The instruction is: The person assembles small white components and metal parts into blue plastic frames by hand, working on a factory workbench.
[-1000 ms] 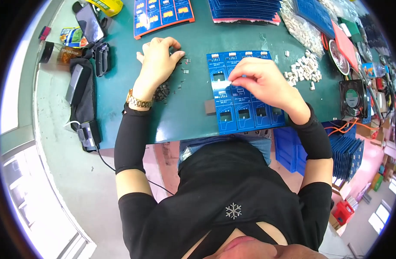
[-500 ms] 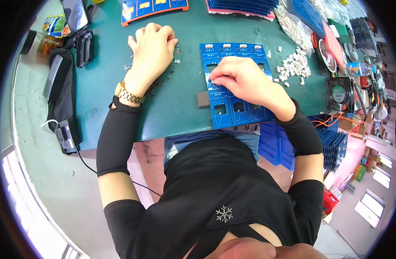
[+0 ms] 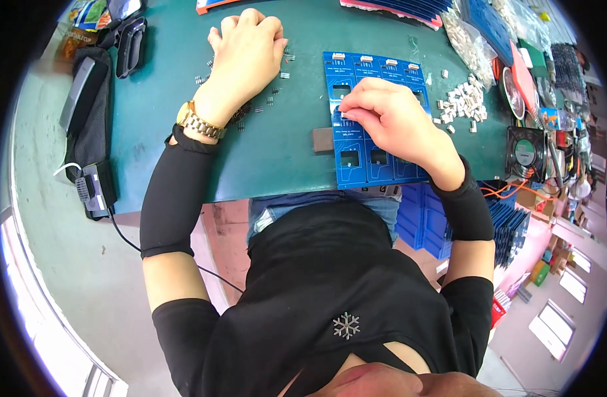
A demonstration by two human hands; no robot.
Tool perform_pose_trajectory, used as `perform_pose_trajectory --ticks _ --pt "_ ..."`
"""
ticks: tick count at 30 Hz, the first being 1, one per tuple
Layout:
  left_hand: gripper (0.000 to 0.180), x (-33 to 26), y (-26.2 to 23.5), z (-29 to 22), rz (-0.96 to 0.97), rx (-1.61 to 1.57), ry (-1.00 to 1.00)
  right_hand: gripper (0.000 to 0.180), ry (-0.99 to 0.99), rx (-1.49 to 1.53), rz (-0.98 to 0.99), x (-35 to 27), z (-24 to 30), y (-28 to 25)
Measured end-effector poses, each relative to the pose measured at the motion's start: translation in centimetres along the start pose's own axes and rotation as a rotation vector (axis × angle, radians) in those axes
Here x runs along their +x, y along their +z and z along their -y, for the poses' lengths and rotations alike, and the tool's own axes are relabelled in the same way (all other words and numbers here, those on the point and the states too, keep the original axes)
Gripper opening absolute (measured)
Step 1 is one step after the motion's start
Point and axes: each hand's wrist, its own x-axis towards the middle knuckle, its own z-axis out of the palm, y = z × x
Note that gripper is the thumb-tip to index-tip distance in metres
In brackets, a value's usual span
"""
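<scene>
A blue circuit board panel (image 3: 354,171) with cut-out windows lies at the table's front edge. White connectors (image 3: 366,59) stand in a row along its far edge. Over the panel's left side my right hand (image 3: 396,122) is closed in a pinch on a small white connector (image 3: 344,114), touching or just above the board. To the left, my left hand (image 3: 247,59), with a gold watch, is curled down over scattered small black pin parts (image 3: 277,90). Its fingertips are hidden, so anything in them cannot be seen.
Loose white connectors (image 3: 464,102) lie in a pile right of the panel, near a bag of more (image 3: 467,43). A dark block (image 3: 322,139) touches the panel's left edge. Stacked blue panels (image 3: 403,8) lie at the back, a small fan (image 3: 525,151) at the right.
The whole view has shifted, so the table sits slightly higher and further right in the picture. Both hands keep nearly the same places over the parts and the panel.
</scene>
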Motion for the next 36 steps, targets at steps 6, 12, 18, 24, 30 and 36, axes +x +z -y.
perform_pose_trajectory --ticks 6,12,18,24,30,36 --pt "0.011 0.0 -0.3 -0.1 0.0 -0.001 0.011 0.01 0.036 -0.024 -0.015 -0.3 0.8 0.2" --pt "0.01 -0.1 0.0 0.1 -0.005 -0.01 0.026 0.012 -0.031 -0.128 0.012 -0.1 0.6 0.1" --pt "0.01 0.5 -0.8 -0.1 -0.01 -0.074 0.027 0.009 -0.094 -0.337 -0.035 1.8 -1.1 -0.2" --pt "0.011 0.7 -3.4 -1.9 -0.063 -0.309 -0.111 0.012 -0.037 -0.145 -0.031 1.7 -1.6 0.4" --pt "0.003 -1.0 -4.2 -4.5 0.063 -0.649 -0.077 0.017 0.159 -0.245 -0.443 -1.9 -6.9 -5.3" --pt "0.009 -2.6 -4.0 -6.1 0.326 -0.675 -0.047 0.019 0.859 -0.453 -0.334 -5.8 -11.6 -8.3"
